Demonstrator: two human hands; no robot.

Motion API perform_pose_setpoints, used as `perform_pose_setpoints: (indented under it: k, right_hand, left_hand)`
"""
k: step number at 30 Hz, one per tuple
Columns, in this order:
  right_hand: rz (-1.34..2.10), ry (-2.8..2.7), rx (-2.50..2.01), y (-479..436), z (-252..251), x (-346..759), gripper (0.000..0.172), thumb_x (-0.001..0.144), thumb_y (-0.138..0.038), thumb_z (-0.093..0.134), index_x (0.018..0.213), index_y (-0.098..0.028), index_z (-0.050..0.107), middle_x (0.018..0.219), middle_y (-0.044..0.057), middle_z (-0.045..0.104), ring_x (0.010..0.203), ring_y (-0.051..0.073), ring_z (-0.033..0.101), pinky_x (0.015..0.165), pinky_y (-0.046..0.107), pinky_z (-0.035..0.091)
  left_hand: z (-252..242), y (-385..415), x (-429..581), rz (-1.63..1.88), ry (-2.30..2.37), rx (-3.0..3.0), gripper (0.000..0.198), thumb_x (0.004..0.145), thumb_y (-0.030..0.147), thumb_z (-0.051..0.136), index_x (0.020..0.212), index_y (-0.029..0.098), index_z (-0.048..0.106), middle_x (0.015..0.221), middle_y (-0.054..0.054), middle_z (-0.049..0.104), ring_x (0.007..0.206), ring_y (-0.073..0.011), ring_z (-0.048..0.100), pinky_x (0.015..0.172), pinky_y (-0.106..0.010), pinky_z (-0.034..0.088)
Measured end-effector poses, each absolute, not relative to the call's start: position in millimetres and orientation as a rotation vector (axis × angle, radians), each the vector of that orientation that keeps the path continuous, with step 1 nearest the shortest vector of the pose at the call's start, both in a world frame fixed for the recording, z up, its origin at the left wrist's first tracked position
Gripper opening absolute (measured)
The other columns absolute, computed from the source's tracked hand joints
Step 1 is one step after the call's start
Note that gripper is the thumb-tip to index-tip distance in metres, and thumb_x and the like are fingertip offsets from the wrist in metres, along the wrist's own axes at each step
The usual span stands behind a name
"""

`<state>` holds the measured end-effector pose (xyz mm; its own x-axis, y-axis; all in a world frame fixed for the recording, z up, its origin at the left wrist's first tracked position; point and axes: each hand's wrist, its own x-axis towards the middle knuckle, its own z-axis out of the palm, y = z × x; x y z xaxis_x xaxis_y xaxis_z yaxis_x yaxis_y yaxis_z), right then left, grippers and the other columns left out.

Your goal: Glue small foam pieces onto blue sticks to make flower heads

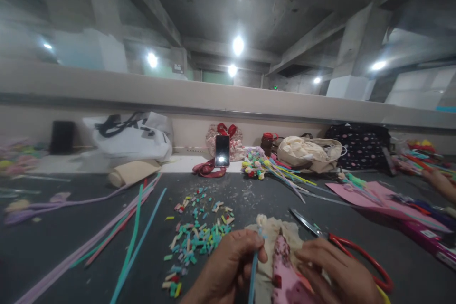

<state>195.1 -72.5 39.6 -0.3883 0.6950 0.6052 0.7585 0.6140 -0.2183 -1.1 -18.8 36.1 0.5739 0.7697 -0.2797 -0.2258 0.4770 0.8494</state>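
Observation:
My left hand (237, 259) is closed in a pinch around a thin blue stem (253, 278), which looks like a pipe cleaner. A small cream-white flower (261, 220) tops it, just above my fingertips. Beside it lies a pink glue gun (282, 266), its dark, stained nozzle pointing away from me. Under the nozzle is a crumpled, beige, stained sheet (270, 228). My right hand (331, 266) is at the gun's right side, its fingers bent and close together. What they hold, if anything, is hidden. Red-handled scissors (351, 244) lie partly beneath that hand.
Many short coloured cuttings (199, 235) are scattered left of my hands. Long coloured strips (137, 232) lie further left. A phone (222, 149) stands at the back, near a bundle of finished flowers (258, 164). Pink sheet (377, 202) lies right; another person's hand (441, 183) is beyond.

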Motion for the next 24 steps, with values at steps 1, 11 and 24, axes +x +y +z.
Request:
perform_pose_setpoints:
  k: [1, 11, 24]
  right_hand:
    - [0.004, -2.143, -1.135, -71, 49, 188, 0.010, 0.077, -0.017, 0.052, 0.082, -0.021, 0.060, 0.072, 0.003, 0.063, 0.065, 0.013, 0.060, 0.058, 0.019, 0.047]
    - [0.925, -1.579, -1.253, -52, 39, 154, 0.016, 0.076, -0.029, 0.052, 0.073, -0.015, 0.059, 0.062, -0.001, 0.059, 0.058, 0.013, 0.054, 0.055, 0.021, 0.041]
    - [0.434, -1.849, -1.278, -54, 38, 154, 0.013, 0.078, -0.022, 0.046, 0.072, -0.017, 0.056, 0.065, 0.000, 0.055, 0.059, 0.012, 0.052, 0.054, 0.020, 0.039]
  left_hand:
    - [36, -20, 0, 0.655, 0.709, 0.883, 0.027, 0.057, 0.039, 0.059, 0.052, 0.014, 0.052, 0.029, 0.008, 0.035, 0.026, -0.0008, 0.023, 0.032, -0.017, 0.009]
    - [34, -22, 3, 0.703, 0.670, 0.982, 0.030, 0.057, 0.042, 0.060, 0.054, 0.013, 0.052, 0.035, 0.007, 0.037, 0.028, -0.0012, 0.025, 0.032, -0.017, 0.013]
    - [41, -23, 5, 0.697, 0.739, 0.922, 0.031, 0.051, 0.041, 0.062, 0.049, 0.013, 0.051, 0.032, 0.006, 0.039, 0.025, -0.0009, 0.026, 0.030, -0.016, 0.014]
